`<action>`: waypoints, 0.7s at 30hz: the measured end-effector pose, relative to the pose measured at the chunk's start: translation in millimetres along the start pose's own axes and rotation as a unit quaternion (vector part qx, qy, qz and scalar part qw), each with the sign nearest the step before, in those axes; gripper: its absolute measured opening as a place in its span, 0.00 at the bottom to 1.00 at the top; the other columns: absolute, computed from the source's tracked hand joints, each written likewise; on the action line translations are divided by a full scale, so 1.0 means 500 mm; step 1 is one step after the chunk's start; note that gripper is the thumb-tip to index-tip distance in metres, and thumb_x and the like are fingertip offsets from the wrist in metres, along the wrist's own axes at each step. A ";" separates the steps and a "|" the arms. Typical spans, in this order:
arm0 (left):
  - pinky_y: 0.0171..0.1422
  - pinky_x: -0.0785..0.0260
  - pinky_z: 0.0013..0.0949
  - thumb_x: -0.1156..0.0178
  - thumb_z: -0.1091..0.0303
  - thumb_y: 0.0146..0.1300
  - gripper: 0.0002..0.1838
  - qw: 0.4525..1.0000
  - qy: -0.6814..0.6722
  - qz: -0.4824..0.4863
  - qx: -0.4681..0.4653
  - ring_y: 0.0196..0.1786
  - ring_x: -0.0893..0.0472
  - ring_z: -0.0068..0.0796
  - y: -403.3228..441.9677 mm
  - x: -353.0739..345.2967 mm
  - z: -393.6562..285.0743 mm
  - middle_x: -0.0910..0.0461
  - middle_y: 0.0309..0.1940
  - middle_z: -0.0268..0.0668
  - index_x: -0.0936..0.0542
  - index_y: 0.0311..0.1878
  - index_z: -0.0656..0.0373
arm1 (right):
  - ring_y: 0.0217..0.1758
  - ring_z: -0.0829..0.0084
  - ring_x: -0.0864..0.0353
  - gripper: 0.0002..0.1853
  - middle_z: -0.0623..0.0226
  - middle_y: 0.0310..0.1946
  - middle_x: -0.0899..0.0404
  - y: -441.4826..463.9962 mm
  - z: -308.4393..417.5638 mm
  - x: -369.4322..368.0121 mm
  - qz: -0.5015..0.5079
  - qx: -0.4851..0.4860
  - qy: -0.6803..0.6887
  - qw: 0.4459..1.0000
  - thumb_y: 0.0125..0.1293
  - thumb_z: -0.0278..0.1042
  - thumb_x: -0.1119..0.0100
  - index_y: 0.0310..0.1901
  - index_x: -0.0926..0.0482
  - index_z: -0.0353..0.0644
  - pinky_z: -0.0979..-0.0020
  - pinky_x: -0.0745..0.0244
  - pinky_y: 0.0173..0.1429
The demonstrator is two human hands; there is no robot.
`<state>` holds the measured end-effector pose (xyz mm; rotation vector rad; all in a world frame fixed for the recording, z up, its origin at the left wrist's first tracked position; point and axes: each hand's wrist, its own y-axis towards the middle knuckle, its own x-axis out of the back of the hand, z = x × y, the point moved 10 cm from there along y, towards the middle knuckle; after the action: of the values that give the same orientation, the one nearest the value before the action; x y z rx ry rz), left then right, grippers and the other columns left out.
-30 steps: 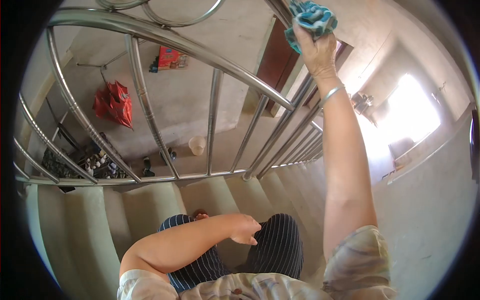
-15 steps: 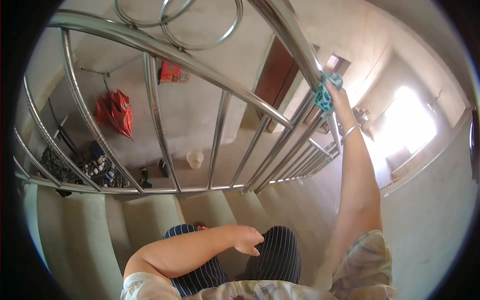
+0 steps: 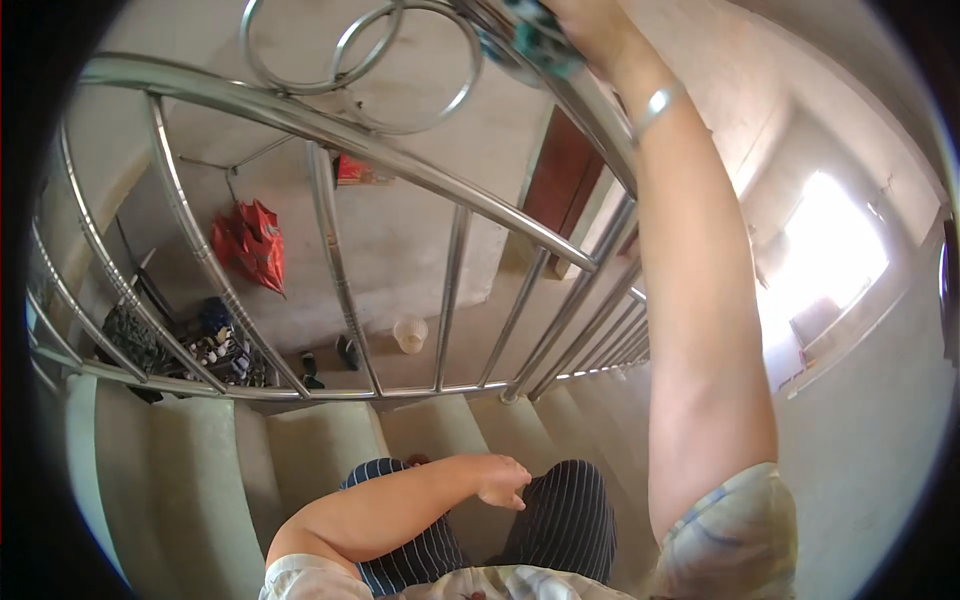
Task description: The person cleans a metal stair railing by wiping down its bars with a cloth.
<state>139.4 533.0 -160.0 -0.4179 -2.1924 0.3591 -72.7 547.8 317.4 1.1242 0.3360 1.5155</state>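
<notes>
At the top of the view my right hand point(image 3: 592, 30), partly cut off by the frame edge, is closed on a teal patterned cloth point(image 3: 545, 38). The cloth lies against the sloping upper handrail point(image 3: 590, 115) and looks blurred. A silver bangle point(image 3: 658, 108) is on that wrist. My left hand point(image 3: 503, 481) rests over my knees in dark striped trousers point(image 3: 565, 515), touching no object that I can make out. Its fingers are curled loosely, and its palm side is hidden.
Metal balusters point(image 3: 330, 250) fence the stairs point(image 3: 325, 445). Beyond them are a red umbrella point(image 3: 250, 245), a red package point(image 3: 362, 170), a pale bin point(image 3: 410, 335), shoes point(image 3: 347, 352) and a brown door point(image 3: 565, 175). A bright window point(image 3: 830, 245) is on the right.
My right hand went down along the sloping handrail with the cloth, then back up and to the left. My left hand stays near my knees. The view has shifted slightly.
</notes>
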 end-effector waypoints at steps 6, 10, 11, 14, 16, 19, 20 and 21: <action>0.56 0.36 0.44 0.46 0.51 0.58 0.28 0.999 0.017 0.031 0.000 0.55 0.30 0.48 -0.013 0.006 0.001 0.28 0.50 0.51 0.32 0.56 0.61 | 0.28 0.79 0.34 0.29 0.74 0.24 0.29 -0.157 -0.174 0.165 -0.134 -0.184 -0.117 0.967 0.58 0.63 0.51 0.29 0.23 0.37 0.76 0.36 0.35; 0.57 0.36 0.43 0.45 0.50 0.56 0.27 1.000 -0.015 0.003 -0.004 0.55 0.29 0.46 -0.017 0.023 0.004 0.27 0.50 0.48 0.29 0.53 0.61 | 0.28 0.78 0.35 0.30 0.73 0.23 0.30 -0.192 -0.246 0.221 -0.156 -0.293 -0.188 0.924 0.58 0.65 0.53 0.28 0.23 0.38 0.77 0.38 0.35; 0.57 0.36 0.42 0.42 0.52 0.53 0.26 1.000 -0.022 -0.017 -0.004 0.54 0.28 0.45 -0.014 0.030 0.011 0.26 0.49 0.47 0.26 0.49 0.63 | 0.27 0.79 0.36 0.30 0.73 0.22 0.31 -0.186 -0.256 0.230 -0.131 -0.323 -0.210 0.913 0.58 0.65 0.54 0.27 0.23 0.39 0.77 0.38 0.34; 0.56 0.35 0.42 0.42 0.52 0.53 0.27 0.999 -0.033 -0.010 0.020 0.53 0.28 0.45 -0.014 0.029 0.035 0.26 0.49 0.48 0.26 0.49 0.63 | 0.27 0.79 0.34 0.29 0.73 0.22 0.29 -0.076 -0.099 0.112 -0.115 -0.172 -0.174 0.963 0.57 0.64 0.52 0.26 0.23 0.40 0.76 0.37 0.34; 0.56 0.35 0.42 0.42 0.52 0.53 0.27 0.999 -0.020 -0.024 0.021 0.54 0.28 0.45 -0.001 0.019 0.059 0.26 0.49 0.48 0.26 0.49 0.64 | 0.27 0.80 0.34 0.27 0.74 0.21 0.29 0.011 0.029 0.000 -0.071 -0.040 -0.147 0.986 0.56 0.62 0.49 0.27 0.24 0.40 0.75 0.36 0.34; 0.56 0.36 0.43 0.44 0.50 0.54 0.29 1.000 0.003 -0.010 0.025 0.54 0.28 0.46 0.014 0.006 0.081 0.27 0.50 0.49 0.29 0.53 0.62 | 0.31 0.78 0.27 0.13 0.71 0.27 0.25 0.114 0.161 -0.131 0.006 0.076 -0.168 0.983 0.57 0.41 0.42 0.39 0.25 0.41 0.75 0.31 0.33; 0.57 0.36 0.44 0.45 0.48 0.56 0.31 0.999 0.014 0.013 0.028 0.55 0.29 0.47 0.015 -0.003 0.082 0.28 0.50 0.50 0.31 0.56 0.61 | 0.31 0.78 0.27 0.13 0.71 0.27 0.25 0.123 0.177 -0.154 0.003 0.073 -0.168 0.983 0.57 0.41 0.42 0.39 0.25 0.41 0.75 0.31 0.33; 0.57 0.36 0.44 0.45 0.48 0.56 0.31 0.999 0.014 0.017 0.028 0.55 0.29 0.47 0.012 -0.007 0.080 0.28 0.50 0.50 0.31 0.56 0.61 | 0.33 0.70 0.24 0.14 0.65 0.30 0.23 0.122 0.213 -0.157 -0.060 0.119 -0.274 0.952 0.56 0.41 0.41 0.40 0.25 0.42 0.70 0.29 0.36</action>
<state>110.6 532.7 -188.5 -0.4284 -2.1456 0.4294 -35.8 421.5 379.7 1.6308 0.1994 1.0169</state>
